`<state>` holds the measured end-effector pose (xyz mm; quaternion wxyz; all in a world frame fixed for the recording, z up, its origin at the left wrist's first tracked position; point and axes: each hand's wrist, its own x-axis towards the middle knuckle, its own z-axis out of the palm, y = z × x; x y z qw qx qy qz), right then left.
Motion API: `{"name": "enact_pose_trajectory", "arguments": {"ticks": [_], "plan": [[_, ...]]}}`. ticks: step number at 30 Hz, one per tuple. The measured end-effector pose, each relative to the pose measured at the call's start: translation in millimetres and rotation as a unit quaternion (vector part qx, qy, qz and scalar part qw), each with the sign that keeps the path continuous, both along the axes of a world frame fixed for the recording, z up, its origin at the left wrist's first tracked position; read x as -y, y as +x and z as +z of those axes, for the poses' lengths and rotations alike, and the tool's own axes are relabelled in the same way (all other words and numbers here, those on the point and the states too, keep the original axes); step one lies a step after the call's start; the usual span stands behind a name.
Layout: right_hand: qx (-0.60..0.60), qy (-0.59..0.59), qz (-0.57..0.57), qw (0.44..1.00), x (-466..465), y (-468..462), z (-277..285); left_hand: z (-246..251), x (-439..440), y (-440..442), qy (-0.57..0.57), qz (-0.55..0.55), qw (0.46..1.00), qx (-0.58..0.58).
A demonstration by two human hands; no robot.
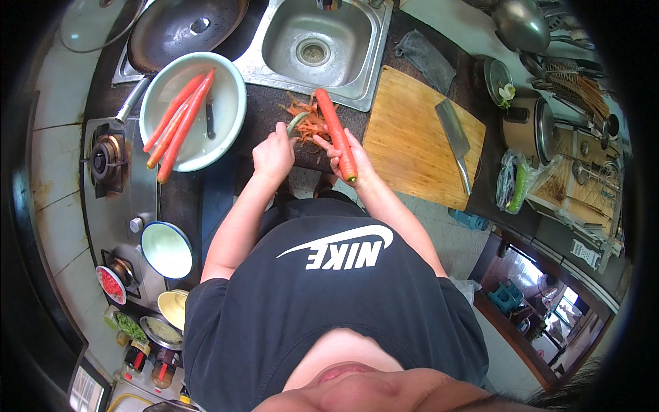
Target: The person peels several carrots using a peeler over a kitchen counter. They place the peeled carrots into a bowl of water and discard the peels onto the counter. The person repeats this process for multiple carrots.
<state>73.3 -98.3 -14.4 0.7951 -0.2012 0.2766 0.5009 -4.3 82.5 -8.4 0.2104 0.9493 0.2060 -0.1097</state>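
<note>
My right hand (355, 157) is closed around the lower part of a peeled carrot (334, 129), whose far end points toward the sink. In my left hand (274, 152) is a pale green peeler (297, 121), its head partly hidden by the hand and peelings. Orange carrot peelings (309, 123) lie in a heap on the dark countertop between and beyond both hands. To the left, several carrots (180, 126) rest in a large white basin (237, 123), their near ends over its rim. A dark-handled utensil (210, 121) also lies in the basin.
A steel sink (378, 77) stands ahead. On the right, a cleaver (454, 131) lies on a wooden cutting board (401, 149), with a grey cloth (425, 59) beyond. A wok (180, 36) is at back left, and a gas stove (139, 180) with bowls at left.
</note>
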Motion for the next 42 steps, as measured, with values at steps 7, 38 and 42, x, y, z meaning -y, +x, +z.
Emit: {"name": "enact_pose_trajectory", "arguments": {"ticks": [7,38,42], "plan": [[0.023,0.062,-0.066,0.996,-9.0,6.0,-6.3,-1.7,-3.2,-1.5,-0.207,0.008,0.978,-0.005],[0.093,-0.099,0.081,0.987,15.7,1.8,13.5,22.5,41.9,18.1,-0.034,-0.185,0.93,0.316],[0.092,-0.077,0.094,0.988,23.6,-5.0,22.6,10.4,35.3,19.8,-0.022,-0.14,0.939,0.315]]}}
